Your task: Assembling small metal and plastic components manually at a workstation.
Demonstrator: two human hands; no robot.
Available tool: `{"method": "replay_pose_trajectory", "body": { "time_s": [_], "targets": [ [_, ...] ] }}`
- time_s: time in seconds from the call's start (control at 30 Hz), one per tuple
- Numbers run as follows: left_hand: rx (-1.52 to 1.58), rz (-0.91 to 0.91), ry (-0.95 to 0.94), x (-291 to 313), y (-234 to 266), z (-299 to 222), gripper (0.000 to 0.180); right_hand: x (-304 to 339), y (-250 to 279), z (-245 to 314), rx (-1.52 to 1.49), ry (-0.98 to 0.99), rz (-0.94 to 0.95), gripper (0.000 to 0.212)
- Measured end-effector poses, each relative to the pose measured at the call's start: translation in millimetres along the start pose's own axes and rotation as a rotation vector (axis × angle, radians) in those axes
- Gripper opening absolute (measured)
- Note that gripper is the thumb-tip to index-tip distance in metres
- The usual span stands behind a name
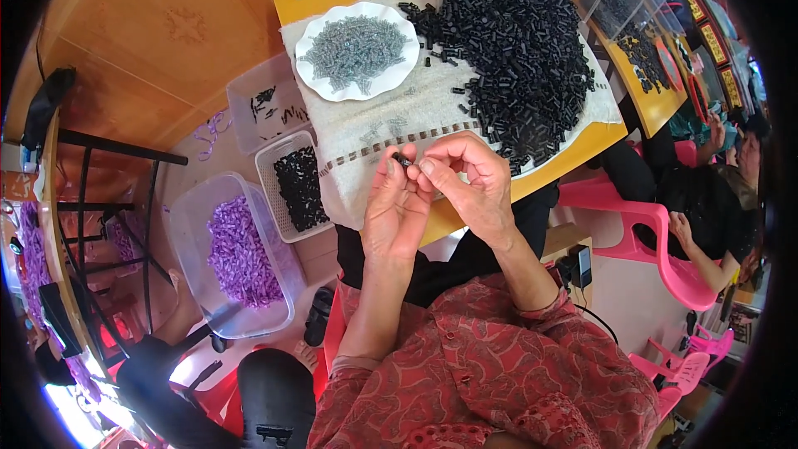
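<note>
My left hand [396, 208] and my right hand [467, 179] meet above the near edge of the table, fingertips pinched together on one small black tube-shaped part [404, 160]. Beyond them a big heap of the same black parts [515, 41] lies on a white cloth [399, 108]. A white plate [320, 79] holds several small grey springs [356, 50]. A short row of small parts [391, 144] lies on the cloth just ahead of my fingers.
Left of the table stand a white basket of black parts [298, 187], a clear bin of purple pieces [237, 254] and another clear bin [264, 104]. Another person [706, 199] sits on a pink chair [657, 237] at the right, by a second table.
</note>
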State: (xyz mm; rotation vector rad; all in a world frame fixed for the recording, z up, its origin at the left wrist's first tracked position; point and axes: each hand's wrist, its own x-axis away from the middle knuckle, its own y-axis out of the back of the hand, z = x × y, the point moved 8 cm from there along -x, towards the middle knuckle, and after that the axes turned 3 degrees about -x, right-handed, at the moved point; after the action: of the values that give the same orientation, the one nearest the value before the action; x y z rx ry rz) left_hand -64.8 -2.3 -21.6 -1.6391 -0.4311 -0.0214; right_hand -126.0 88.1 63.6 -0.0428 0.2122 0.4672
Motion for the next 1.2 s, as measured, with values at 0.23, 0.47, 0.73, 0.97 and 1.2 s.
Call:
{"method": "replay_pose_trajectory", "body": {
  "time_s": [0.23, 0.47, 0.73, 0.97, 1.2],
  "targets": [
    [-0.151, -0.005, -0.098, 3, -9, -5, 0.023, 1, -8, 16, 0.238, 0.128, -0.007, 0.014],
    [-0.242, -0.031, -0.162, 4, -6, -10, 0.023, 4, -15, 27, 0.476, 0.335, -0.039, 0.021],
    [-0.193, -0.024, -0.096, 4, -3, -3, 0.022, 7, -15, 32, 0.548, 0.456, -0.106, 0.022],
    [-0.225, -0.014, -0.09, 4, -2, -6, 0.024, 7, -13, 32, 0.516, 0.409, -0.093, 0.016],
    [-0.12, -0.033, -0.022, 4, 2, -1, 0.026, 3, -7, 13, 0.267, 0.245, -0.012, 0.02]
  ]
}}
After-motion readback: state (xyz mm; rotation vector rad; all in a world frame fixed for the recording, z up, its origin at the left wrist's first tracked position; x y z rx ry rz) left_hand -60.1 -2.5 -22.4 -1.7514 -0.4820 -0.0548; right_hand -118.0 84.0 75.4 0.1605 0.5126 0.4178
